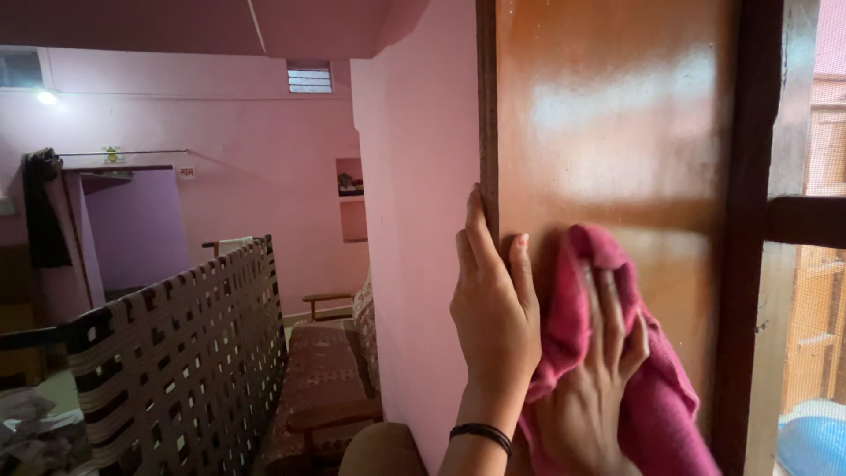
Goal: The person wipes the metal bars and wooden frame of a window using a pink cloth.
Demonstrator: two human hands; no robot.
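A glossy brown wooden door point(617, 123) stands open in front of me, its edge next to a pink wall point(414, 220). My left hand point(493, 300) grips the door's left edge, fingers wrapped around it, a black band on the wrist. My right hand point(599, 379) presses a pink cloth point(652, 405) flat against the door's face, just right of my left hand. The cloth hangs down past my wrist.
A woven strap bed frame point(185, 353) stands on its side at lower left. A wooden sofa with patterned cushions point(326, 379) lies below the wall. A dark door frame point(749, 220) borders the door on the right, with a blue object point(811, 441) beyond.
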